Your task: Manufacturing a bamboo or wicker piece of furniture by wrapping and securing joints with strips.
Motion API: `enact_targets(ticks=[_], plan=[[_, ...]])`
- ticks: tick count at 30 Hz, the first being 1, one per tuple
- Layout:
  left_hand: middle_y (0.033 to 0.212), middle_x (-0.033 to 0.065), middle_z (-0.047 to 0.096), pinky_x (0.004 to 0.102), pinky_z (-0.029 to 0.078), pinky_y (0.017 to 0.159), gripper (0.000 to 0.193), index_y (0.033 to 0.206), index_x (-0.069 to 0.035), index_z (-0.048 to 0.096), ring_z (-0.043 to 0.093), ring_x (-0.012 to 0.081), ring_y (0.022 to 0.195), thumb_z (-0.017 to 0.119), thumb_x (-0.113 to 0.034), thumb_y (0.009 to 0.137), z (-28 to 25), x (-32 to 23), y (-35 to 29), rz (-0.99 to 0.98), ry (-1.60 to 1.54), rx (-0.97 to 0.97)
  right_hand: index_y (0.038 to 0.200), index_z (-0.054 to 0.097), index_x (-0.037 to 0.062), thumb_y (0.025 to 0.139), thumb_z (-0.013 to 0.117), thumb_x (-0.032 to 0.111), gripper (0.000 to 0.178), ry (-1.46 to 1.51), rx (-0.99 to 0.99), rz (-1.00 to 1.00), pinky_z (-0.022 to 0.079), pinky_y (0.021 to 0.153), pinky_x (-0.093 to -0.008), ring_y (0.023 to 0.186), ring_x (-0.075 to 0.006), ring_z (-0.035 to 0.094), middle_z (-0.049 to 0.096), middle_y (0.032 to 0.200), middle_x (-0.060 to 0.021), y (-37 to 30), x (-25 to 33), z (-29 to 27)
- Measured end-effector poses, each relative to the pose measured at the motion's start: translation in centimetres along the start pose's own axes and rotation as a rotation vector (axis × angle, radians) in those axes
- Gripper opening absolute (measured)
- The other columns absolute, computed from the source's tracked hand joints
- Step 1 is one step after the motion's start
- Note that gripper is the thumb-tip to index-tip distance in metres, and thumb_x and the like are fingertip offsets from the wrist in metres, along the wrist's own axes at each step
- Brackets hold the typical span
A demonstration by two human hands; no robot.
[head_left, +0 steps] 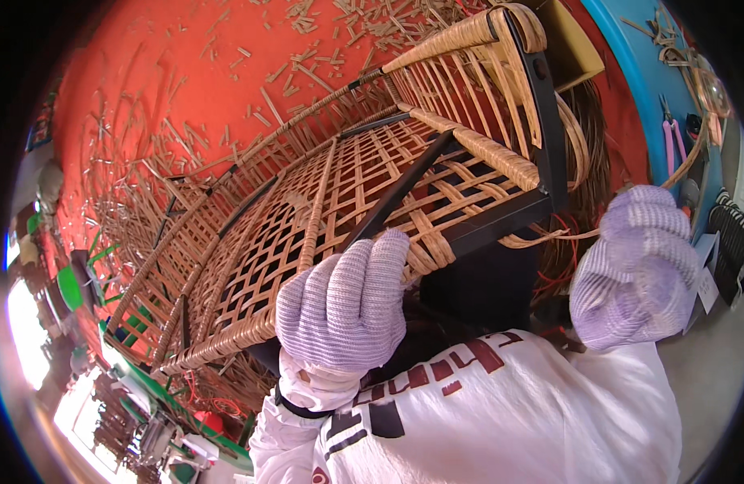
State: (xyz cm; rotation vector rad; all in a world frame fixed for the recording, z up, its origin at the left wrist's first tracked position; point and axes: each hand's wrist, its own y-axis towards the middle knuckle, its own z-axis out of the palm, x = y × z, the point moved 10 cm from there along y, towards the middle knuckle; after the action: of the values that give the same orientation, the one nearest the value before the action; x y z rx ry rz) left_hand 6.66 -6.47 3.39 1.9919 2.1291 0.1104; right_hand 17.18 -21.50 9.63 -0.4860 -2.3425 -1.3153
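A woven rattan seat (pixel 339 210) on a dark frame, like a bench, stretches across the middle, with its slatted side at the upper right. My left hand (pixel 348 302), in a lavender knit glove, curls over the seat's front rail beside the last wrapped turns. To the right of those turns the dark front bar (pixel 501 222) is bare. My right hand (pixel 634 266), gloved likewise, is closed at the right of the frame. A flat rattan strand (pixel 561 235) runs from the bare bar's underside to this hand and is pulled out sideways; my fingers hide its end.
Short cane offcuts (pixel 307 64) litter the red floor covering (pixel 170 48). A yellowish box (pixel 569 44) stands behind the seat's right side. Pink-handled pliers (pixel 673 145) rest at the blue table (pixel 630 64). Bundled strands hang beyond the right frame post.
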Motion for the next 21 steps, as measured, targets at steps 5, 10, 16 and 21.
enact_targets(ticks=[5, 10, 16, 21], plan=[[0.103, 0.0022, 0.068, 0.037, 0.044, 0.078, 0.03, 0.117, -0.013, 0.068, 0.064, 0.0205, 0.086, 0.067, -0.022, 0.089, -0.1, 0.5, 0.2, -0.02, -0.03, -0.01, 0.098, 0.06, 0.0082, 0.091, 0.06, 0.025, 0.018, -0.034, 0.113, -0.036, 0.052, 0.067, -0.0465, 0.069, -0.0274, 0.058, 0.06, 0.08, -0.0121, -0.2, 0.5, 1.6], [0.101, 0.0032, 0.069, 0.0353, 0.045, 0.078, 0.031, 0.116, -0.011, 0.068, 0.065, 0.0204, 0.086, 0.069, -0.022, 0.088, -0.6, 0.4, 0.4, -0.002, -0.043, -0.052, 0.092, 0.062, 0.0096, 0.09, 0.062, 0.028, 0.018, -0.003, 0.148, -0.191, 0.052, 0.073, -0.0508, 0.076, -0.0279, 0.062, 0.064, 0.083, -0.0103, -0.9, 0.8, 3.6], [0.1, 0.0064, 0.074, 0.034, 0.047, 0.075, 0.024, 0.098, -0.011, 0.066, 0.068, 0.0209, 0.082, 0.073, -0.006, 0.076, -1.2, 1.4, 0.9, -0.068, -0.266, -0.04, 0.095, 0.063, 0.0079, 0.086, 0.063, 0.021, 0.016, -0.036, 0.242, -0.101, 0.051, 0.076, -0.0522, 0.072, -0.0289, 0.063, 0.067, 0.083, -0.0115, -1.2, -0.4, 5.1], [0.099, 0.0078, 0.074, 0.0333, 0.047, 0.075, 0.022, 0.095, -0.011, 0.063, 0.069, 0.0206, 0.079, 0.071, -0.005, 0.076, -0.9, 1.6, 0.7, -0.069, -0.278, -0.026, 0.097, 0.063, 0.0087, 0.087, 0.064, 0.022, 0.016, -0.019, 0.318, -0.124, 0.051, 0.078, -0.0521, 0.074, -0.0288, 0.063, 0.068, 0.085, -0.0116, -1.6, -0.5, 5.4]])
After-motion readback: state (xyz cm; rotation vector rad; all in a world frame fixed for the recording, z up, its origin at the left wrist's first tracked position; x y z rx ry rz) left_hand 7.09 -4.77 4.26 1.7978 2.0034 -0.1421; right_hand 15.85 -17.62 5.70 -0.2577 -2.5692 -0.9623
